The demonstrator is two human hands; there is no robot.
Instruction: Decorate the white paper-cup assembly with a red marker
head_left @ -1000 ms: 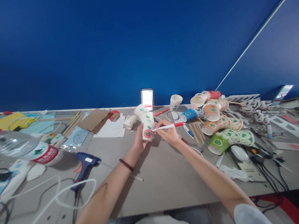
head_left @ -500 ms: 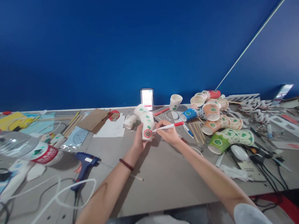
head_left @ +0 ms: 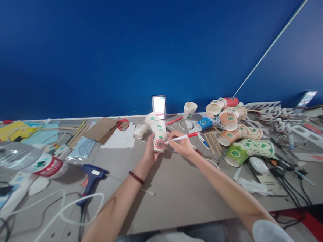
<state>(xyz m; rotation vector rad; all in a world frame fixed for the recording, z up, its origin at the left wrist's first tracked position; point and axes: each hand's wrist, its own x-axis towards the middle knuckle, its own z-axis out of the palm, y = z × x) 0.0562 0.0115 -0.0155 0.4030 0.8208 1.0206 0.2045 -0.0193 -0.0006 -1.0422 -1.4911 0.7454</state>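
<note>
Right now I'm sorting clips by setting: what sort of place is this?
Probably a craft workbench, perhaps in a makerspace or classroom; little of the room shows. A blue glue gun and stacked paper cups lie on the tabletop, and the right hand holds a red-and-white marker.

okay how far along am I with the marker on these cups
Looks done: the red ring on the front white cup. In hand: your left hand holds that cup, your right hand the marker beside it. Remaining: I can't tell, though the upright white cup shows only green marks.
</note>
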